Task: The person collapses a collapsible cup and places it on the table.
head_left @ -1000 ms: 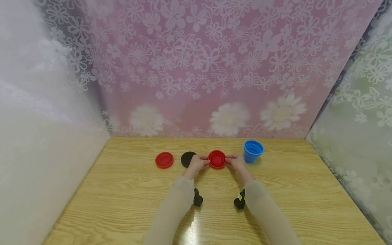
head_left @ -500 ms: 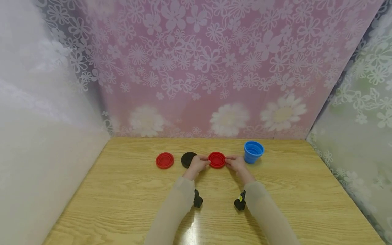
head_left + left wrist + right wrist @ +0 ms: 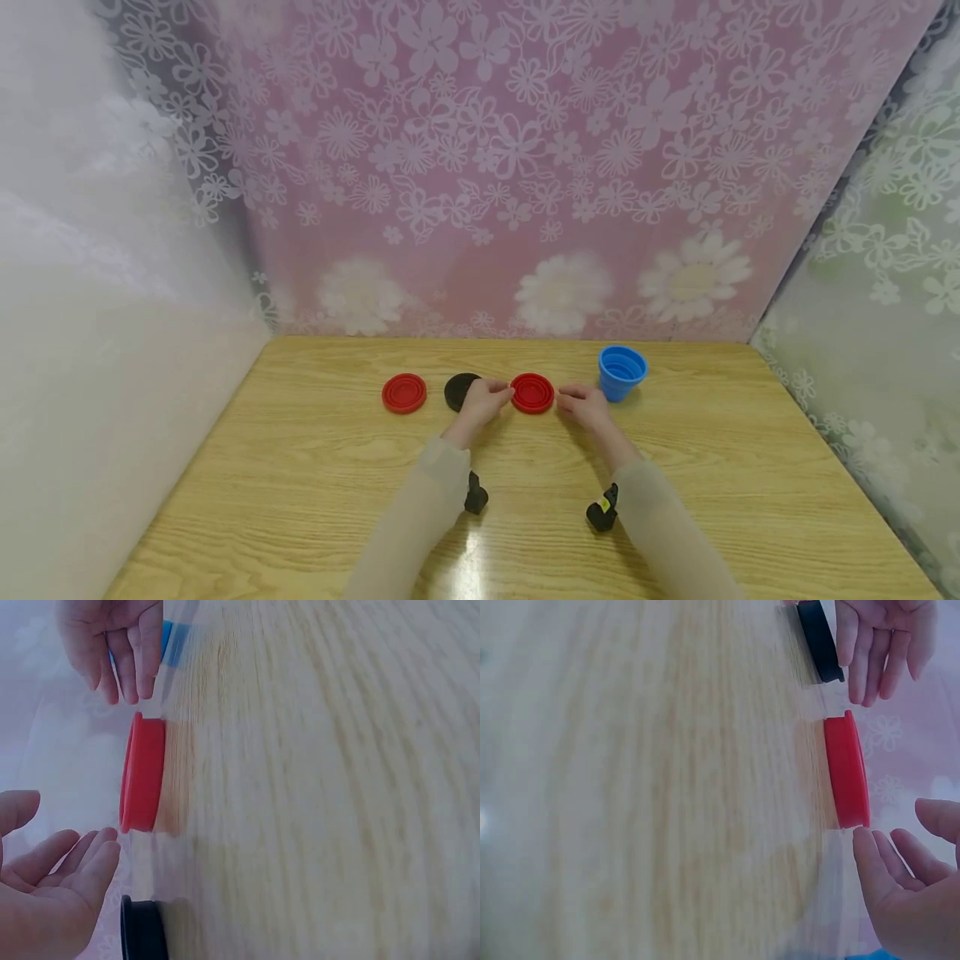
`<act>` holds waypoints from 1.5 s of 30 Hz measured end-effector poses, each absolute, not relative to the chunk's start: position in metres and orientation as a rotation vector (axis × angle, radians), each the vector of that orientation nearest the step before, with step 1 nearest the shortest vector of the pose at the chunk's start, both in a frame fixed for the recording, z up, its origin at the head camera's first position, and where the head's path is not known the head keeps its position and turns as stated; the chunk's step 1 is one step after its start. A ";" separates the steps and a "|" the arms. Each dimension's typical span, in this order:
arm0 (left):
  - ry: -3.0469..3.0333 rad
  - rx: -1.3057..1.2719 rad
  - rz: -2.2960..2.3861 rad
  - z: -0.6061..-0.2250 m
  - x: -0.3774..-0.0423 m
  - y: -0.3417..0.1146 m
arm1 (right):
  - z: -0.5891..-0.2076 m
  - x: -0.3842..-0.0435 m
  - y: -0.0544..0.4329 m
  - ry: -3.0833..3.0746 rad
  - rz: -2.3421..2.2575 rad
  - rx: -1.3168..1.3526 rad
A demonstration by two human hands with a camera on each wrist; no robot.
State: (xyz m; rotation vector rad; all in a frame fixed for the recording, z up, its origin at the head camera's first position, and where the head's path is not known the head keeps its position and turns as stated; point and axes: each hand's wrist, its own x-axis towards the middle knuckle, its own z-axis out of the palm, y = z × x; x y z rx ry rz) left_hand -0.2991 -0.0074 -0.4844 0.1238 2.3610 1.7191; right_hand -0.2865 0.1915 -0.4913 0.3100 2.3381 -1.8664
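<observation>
A red collapsible cup (image 3: 532, 393), folded flat, lies on the table between my two hands. My left hand (image 3: 482, 403) is just left of it with relaxed fingers, fingertips right by its rim. On the other side, my right hand (image 3: 588, 407) has its fingers extended, a small gap from the cup. Both wrist views show the flat red cup (image 3: 146, 776) resting on the table with the thumbs spread away from the fingers. A flattened black cup (image 3: 457, 390) sits partly hidden behind my left hand. Near my right hand stands a blue collapsible cup (image 3: 621, 375), extended upright.
Another flattened red cup (image 3: 403, 393) lies at the left end of the row. The wooden table (image 3: 300, 483) ends at the back against a pink flowered curtain (image 3: 480, 167). Pale sheets hang at both sides. A black wrist camera (image 3: 602, 510) hangs under the right sleeve.
The red cup between my hands went from a shallow bowl shape to flat. My hands have since let go of its rim, the right one drawing back to the right.
</observation>
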 end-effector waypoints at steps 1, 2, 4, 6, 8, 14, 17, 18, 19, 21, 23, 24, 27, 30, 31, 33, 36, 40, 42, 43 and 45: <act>2.378 0.143 1.720 -0.483 -0.299 -0.005 | -0.489 -0.283 0.193 2.335 -1.878 0.316; 2.389 0.160 1.724 -0.483 -0.299 -0.003 | -0.486 -0.280 0.195 2.328 -1.889 0.320; 2.404 0.182 1.731 -0.481 -0.299 0.002 | -0.484 -0.277 0.198 2.334 -1.899 0.318; 2.416 0.200 1.734 -0.480 -0.299 0.007 | -0.482 -0.274 0.203 2.324 -1.928 0.331; 2.425 0.202 1.725 -0.479 -0.299 0.013 | -0.482 -0.272 0.208 2.317 -1.947 0.331; 2.392 0.212 1.744 -0.477 -0.299 0.031 | -0.487 -0.268 0.223 2.333 -1.997 0.320; 2.378 0.251 1.772 -0.474 -0.300 0.039 | -0.503 -0.275 0.239 2.297 -2.094 0.215; 2.377 0.266 1.772 -0.474 -0.300 0.041 | -0.505 -0.274 0.242 2.292 -2.101 0.208; 2.378 0.277 1.770 -0.473 -0.300 0.044 | -0.506 -0.274 0.246 2.280 -2.103 0.216; 2.369 0.297 1.777 -0.471 -0.299 0.048 | -0.504 -0.271 0.252 2.267 -2.111 0.241; 2.341 0.297 1.790 -0.470 -0.298 0.052 | -0.496 -0.265 0.255 2.300 -2.095 0.273; 2.315 0.293 1.807 -0.469 -0.298 0.054 | -0.483 -0.258 0.252 2.340 -2.020 0.388; 2.285 0.297 1.832 -0.469 -0.298 0.061 | -0.471 -0.251 0.257 2.346 -2.052 0.447; 2.268 0.312 1.837 -0.471 -0.300 0.069 | -0.466 -0.251 0.265 2.318 -2.089 0.485; 2.274 0.324 1.833 -0.471 -0.300 0.071 | -0.466 -0.252 0.267 2.300 -2.108 0.503; 2.254 0.347 1.849 -0.472 -0.302 0.076 | -0.465 -0.255 0.272 2.281 -2.118 0.525; 2.207 0.391 1.880 -0.472 -0.303 0.084 | -0.462 -0.257 0.277 2.233 -2.188 0.555; 2.133 0.417 1.889 -0.472 -0.301 0.094 | -0.459 -0.259 0.283 2.172 -2.282 0.578; 2.075 0.424 1.906 -0.473 -0.299 0.099 | -0.459 -0.260 0.286 2.178 -2.289 0.556; 2.055 0.428 1.911 -0.475 -0.299 0.102 | -0.460 -0.260 0.287 2.193 -2.281 0.535; 2.015 0.444 1.926 -0.477 -0.299 0.107 | -0.461 -0.262 0.289 2.203 -2.280 0.489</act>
